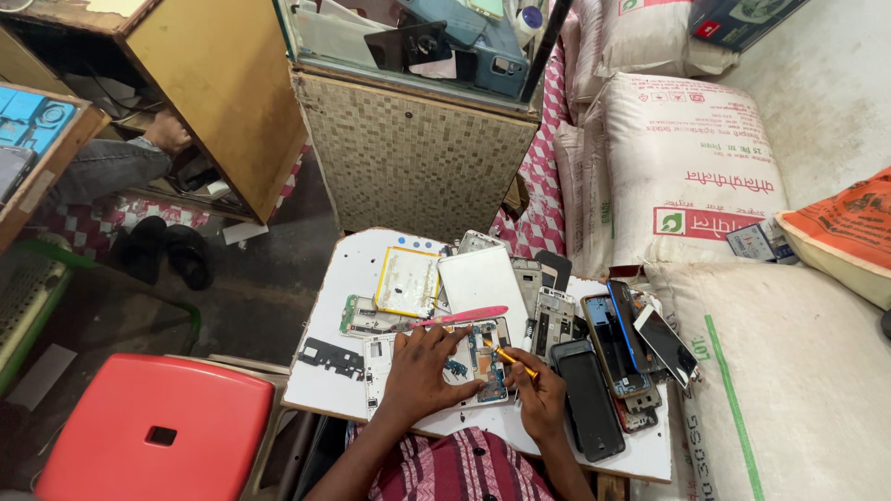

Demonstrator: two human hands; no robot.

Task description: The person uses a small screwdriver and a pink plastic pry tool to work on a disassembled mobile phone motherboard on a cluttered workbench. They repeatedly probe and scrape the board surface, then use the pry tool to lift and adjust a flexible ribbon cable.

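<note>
An opened phone (484, 354) with its circuit board bare lies on a small white board (339, 274) on my lap. My left hand (422, 366) presses flat on the phone's left half. My right hand (536, 394) grips a thin yellow-handled screwdriver (513, 360), its tip down on the phone's board. A pink pry tool (461, 316) rests just beyond my left fingers.
Several phone frames, backs and screens (613, 348) crowd the board's right side; a yellow-edged battery (406, 281) and loose boards lie at the left. White sacks (687, 167) stack up on the right. A red stool (153, 429) stands at the left, a cabinet (413, 153) ahead, another person's foot (167, 133) beyond.
</note>
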